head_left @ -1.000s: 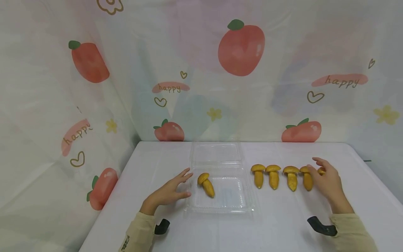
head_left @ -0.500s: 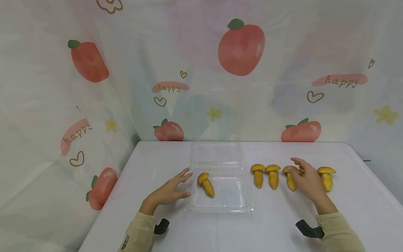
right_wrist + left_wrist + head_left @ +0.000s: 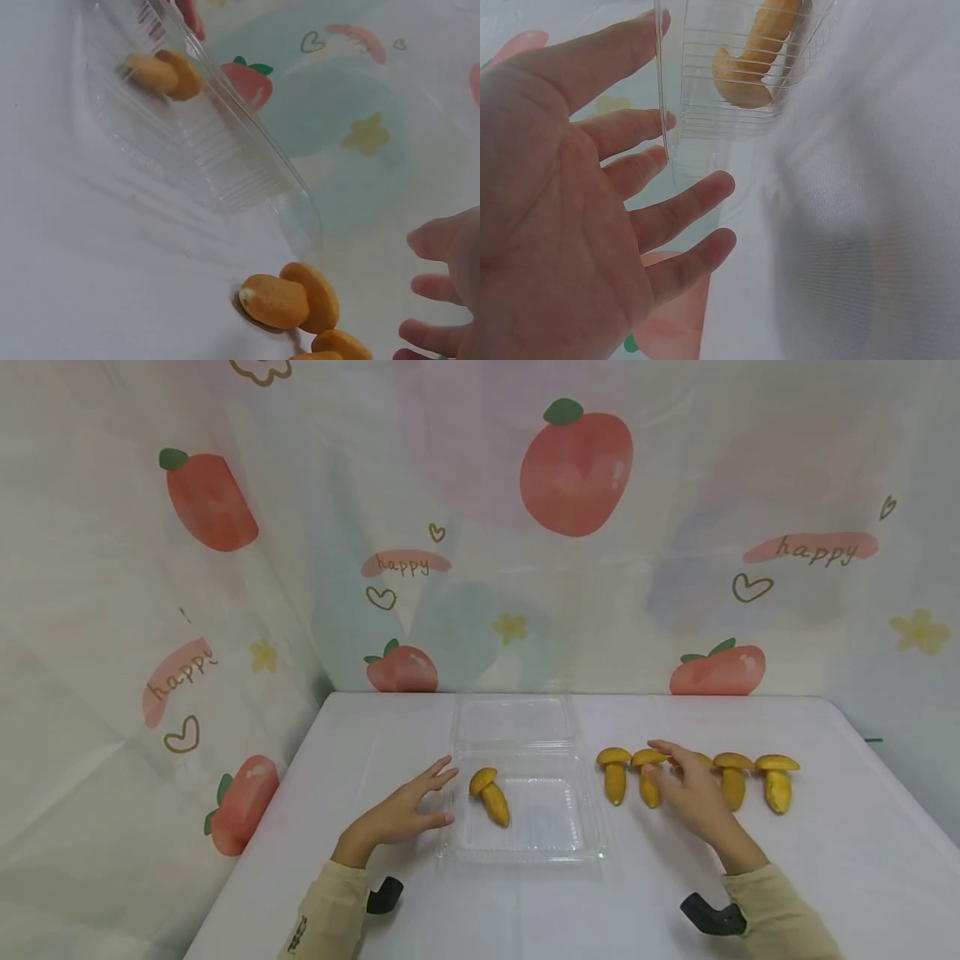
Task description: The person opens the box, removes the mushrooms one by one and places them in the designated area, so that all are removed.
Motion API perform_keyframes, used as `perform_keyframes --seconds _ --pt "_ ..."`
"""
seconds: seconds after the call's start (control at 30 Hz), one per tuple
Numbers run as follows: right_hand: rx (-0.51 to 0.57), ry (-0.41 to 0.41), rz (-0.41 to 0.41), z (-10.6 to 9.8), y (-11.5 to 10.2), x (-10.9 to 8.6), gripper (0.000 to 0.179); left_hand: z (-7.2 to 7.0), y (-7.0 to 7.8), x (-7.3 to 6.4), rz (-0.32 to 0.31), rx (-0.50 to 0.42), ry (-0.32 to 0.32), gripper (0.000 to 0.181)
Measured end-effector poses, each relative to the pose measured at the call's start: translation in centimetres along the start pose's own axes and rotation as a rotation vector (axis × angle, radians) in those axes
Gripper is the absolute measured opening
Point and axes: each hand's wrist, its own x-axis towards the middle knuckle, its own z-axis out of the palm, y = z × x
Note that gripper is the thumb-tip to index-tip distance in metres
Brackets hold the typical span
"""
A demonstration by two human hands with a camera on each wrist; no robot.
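Note:
My left hand (image 3: 401, 812) has its fingers spread, with fingertips right at the left rim of a clear plastic clamshell box (image 3: 540, 858). In the left wrist view its straight fingers (image 3: 682, 214) show beside the box wall. One yellow mushroom (image 3: 492, 802) lies tilted inside the box. Over the row of mushrooms at right hovers my right hand (image 3: 697, 802), fingers extended and holding nothing. It overlaps the second mushroom (image 3: 649, 789) and mostly hides the third. The leftmost mushroom (image 3: 615, 781) of the row stands out plainly near the box, also in the right wrist view.
Two more mushrooms, one (image 3: 733, 785) and another (image 3: 778, 789), lie to the right of the right hand. The box lid (image 3: 513, 722) is folded back toward the wall. A white table (image 3: 420, 910) meets a printed cloth backdrop (image 3: 480, 510) behind and at left.
My right hand has swept left above the row, from the rightmost mushrooms to the second from the left. The left hand stays at the box.

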Motion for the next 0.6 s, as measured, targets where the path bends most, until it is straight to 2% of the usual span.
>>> perform_keyframes --seconds 0.13,0.33,0.6 --pt "0.018 0.001 -0.041 0.7 -0.8 -0.1 0.047 0.0 -0.1 0.1 -0.001 0.000 -0.001 0.072" --pt "0.018 -0.021 -0.036 1.5 -2.7 -0.4 0.048 -0.1 0.0 0.1 -0.003 0.004 0.004 0.072" --pt "0.032 -0.036 -0.159 3.1 -5.4 -1.1 0.045 0.0 0.3 0.1 0.005 -0.003 -0.001 0.071"
